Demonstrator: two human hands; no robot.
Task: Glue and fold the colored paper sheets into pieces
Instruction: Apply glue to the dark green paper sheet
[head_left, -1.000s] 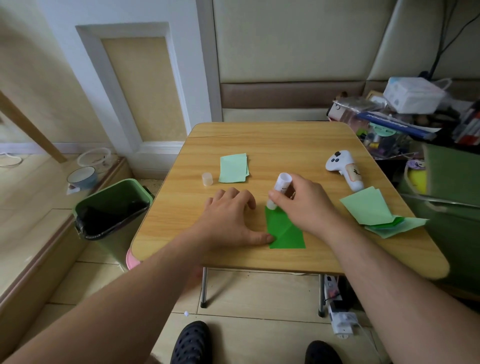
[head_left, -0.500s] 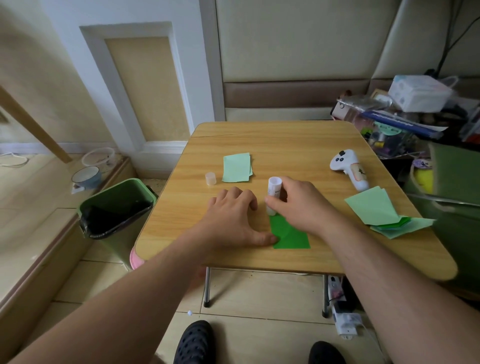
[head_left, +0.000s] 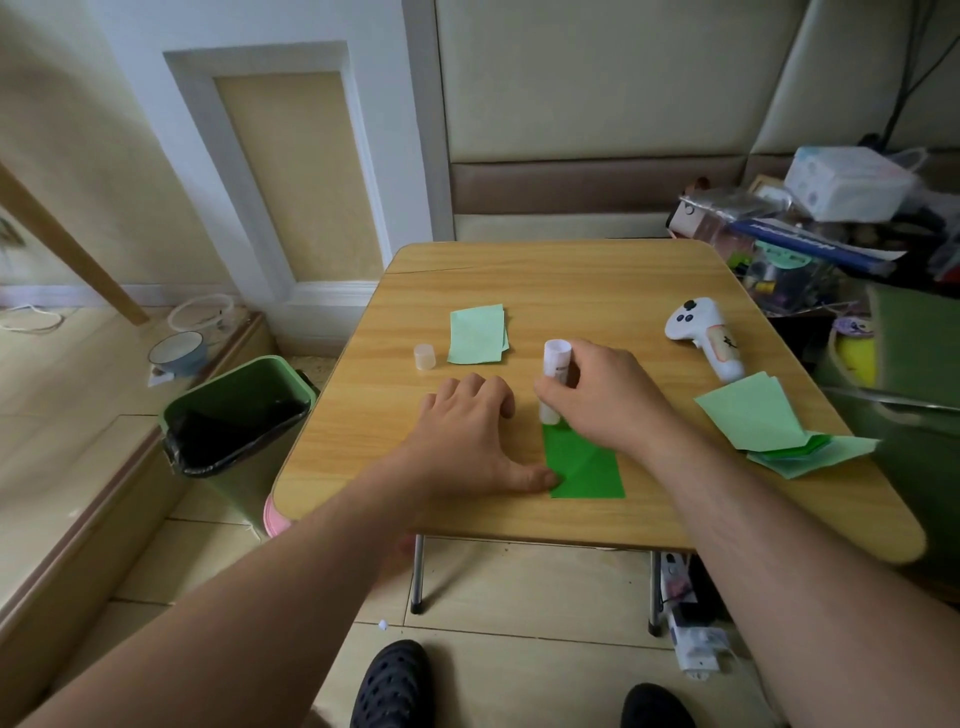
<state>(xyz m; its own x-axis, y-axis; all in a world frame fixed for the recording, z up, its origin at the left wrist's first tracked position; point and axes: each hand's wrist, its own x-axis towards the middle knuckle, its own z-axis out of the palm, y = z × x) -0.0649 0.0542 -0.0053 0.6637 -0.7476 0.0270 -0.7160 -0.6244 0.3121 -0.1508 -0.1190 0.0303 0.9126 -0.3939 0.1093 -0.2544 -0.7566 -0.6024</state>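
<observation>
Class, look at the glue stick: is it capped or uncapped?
Uncapped: its cap stands apart on the table, while the glue stick touches the dark green paper.

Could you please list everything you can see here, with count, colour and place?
table: one, light wood, centre
dark green sheet: one, near edge, under both hands
glue stick: one, white, upright on the sheet's far end
cap: one, clear, left of the folded pieces
folded pieces: small pale green stack, left of the glue stick
loose sheets: several, pale and dark green, table's right side
controller: one, white, right
bin: one, green, floor left
left hand: thumb presses the sheet
right hand: grips the glue stick
</observation>
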